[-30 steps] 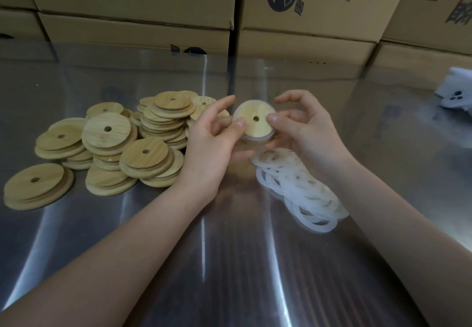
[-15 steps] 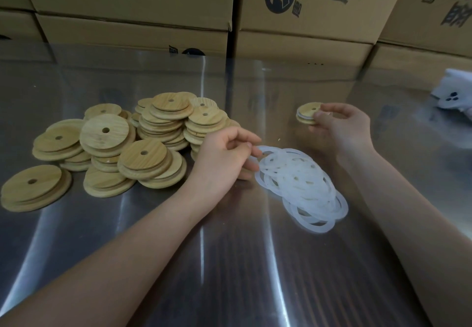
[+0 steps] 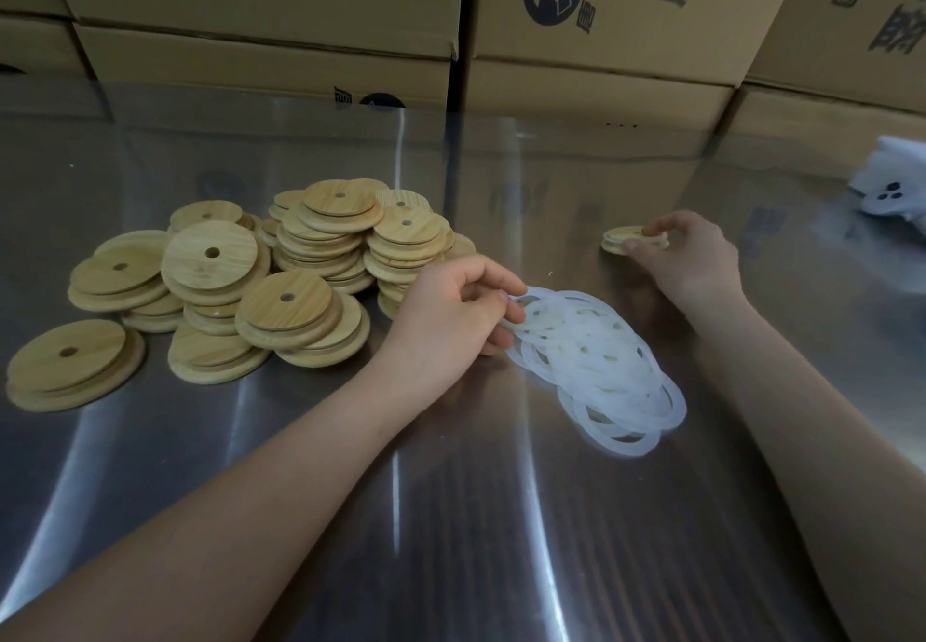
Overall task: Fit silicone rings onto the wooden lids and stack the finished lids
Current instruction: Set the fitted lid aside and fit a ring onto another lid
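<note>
A steel desk (image 3: 451, 516) carries heaped wooden lids (image 3: 280, 285) at left and white rings (image 3: 596, 366) at centre. The left hand (image 3: 451, 320) pinches the rings' edge with curled fingers; the right hand (image 3: 691, 260) pinches a finished lid (image 3: 624, 236) farther back.

White object (image 3: 894, 188) cut by right edge, unidentifiable. Left hand (image 3: 451, 320) hides part of lid pile (image 3: 280, 300).

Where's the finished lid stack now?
Head view, right of centre: small stack of round wooden lids on the steel table, pinched by the right hand, beyond the white silicone rings.
</note>
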The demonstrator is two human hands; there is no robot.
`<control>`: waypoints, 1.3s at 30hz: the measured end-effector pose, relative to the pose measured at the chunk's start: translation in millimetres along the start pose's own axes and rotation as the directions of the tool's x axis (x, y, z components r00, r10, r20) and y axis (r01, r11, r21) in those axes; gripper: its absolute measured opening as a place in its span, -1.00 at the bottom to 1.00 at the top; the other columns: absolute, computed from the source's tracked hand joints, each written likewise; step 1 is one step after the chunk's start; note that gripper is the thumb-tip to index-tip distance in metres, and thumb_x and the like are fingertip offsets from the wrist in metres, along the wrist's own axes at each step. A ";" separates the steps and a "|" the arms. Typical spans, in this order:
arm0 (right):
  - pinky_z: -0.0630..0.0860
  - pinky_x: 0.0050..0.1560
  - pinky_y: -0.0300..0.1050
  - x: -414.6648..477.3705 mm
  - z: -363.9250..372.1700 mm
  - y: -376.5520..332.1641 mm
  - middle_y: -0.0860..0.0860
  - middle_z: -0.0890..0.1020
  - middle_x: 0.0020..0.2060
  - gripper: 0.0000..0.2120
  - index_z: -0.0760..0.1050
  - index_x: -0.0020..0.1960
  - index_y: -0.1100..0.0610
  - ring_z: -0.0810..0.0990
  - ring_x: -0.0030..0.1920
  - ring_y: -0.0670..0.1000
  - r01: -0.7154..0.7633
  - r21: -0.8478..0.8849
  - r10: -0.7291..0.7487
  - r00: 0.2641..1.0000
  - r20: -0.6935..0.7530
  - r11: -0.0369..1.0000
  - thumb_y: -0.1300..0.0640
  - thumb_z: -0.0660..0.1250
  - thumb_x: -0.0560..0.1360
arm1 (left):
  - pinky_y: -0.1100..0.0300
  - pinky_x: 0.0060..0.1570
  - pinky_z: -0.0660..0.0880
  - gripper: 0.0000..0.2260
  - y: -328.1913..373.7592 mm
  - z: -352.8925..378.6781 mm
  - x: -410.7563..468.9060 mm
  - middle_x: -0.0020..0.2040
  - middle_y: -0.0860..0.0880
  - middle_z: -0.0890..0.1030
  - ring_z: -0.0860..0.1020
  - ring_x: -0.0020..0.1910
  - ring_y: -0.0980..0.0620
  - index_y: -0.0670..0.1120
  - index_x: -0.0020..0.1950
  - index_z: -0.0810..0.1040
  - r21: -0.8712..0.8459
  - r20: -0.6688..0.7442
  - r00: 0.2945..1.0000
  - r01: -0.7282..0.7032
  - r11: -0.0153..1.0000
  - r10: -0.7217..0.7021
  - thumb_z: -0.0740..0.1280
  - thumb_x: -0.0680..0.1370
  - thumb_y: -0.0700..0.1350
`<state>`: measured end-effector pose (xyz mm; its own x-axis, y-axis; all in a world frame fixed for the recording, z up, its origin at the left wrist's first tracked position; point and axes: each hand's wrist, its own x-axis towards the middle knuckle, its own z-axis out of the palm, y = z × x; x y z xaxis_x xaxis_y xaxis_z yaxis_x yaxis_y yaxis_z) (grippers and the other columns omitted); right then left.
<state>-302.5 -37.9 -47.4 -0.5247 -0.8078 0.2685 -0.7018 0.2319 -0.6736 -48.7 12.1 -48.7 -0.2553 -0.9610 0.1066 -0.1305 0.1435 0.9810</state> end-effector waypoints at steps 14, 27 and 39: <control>0.34 -0.06 0.02 7.6 1.3 6.7 0.26 0.50 0.08 -0.74 0.32 0.21 0.13 0.40 -0.08 0.19 0.142 -0.301 -0.086 0.978 0.192 0.943 -0.02 0.19 0.63 | 0.30 -0.31 0.58 -0.75 1.3 -0.5 -0.5 -0.22 -0.03 0.68 0.62 -0.34 0.09 -0.07 -0.09 0.62 0.039 0.020 1.000 -0.012 0.999 0.011 0.22 0.59 -0.35; 0.31 -0.06 -0.05 4.9 2.9 3.1 0.16 0.51 0.03 -0.83 0.50 0.12 0.11 0.47 0.04 0.19 0.230 -0.263 -0.213 0.973 0.091 0.937 0.07 0.27 0.57 | 0.32 -0.32 0.55 -0.74 0.1 -0.1 -0.5 -0.23 -0.02 0.68 0.63 -0.33 0.09 -0.04 -0.12 0.62 0.049 0.031 0.999 -0.017 0.999 0.016 0.23 0.58 -0.34; 0.37 0.26 0.17 -8.5 12.5 -12.7 0.08 0.57 0.08 -0.78 0.58 0.16 0.09 0.46 0.18 0.13 0.509 -0.274 -0.427 0.850 0.310 0.816 0.17 0.30 0.54 | 0.33 -0.33 0.54 -0.74 -0.4 0.4 -0.6 -0.24 0.01 0.68 0.63 -0.34 0.11 -0.03 -0.12 0.61 0.069 0.026 0.999 -0.029 0.997 0.028 0.23 0.58 -0.33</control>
<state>-283.2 -40.7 -49.7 0.0027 -0.9532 0.3024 -0.9718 -0.0738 -0.2241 -48.9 12.7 -49.2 -0.2833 -0.9502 0.1296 -0.1884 0.1877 0.9640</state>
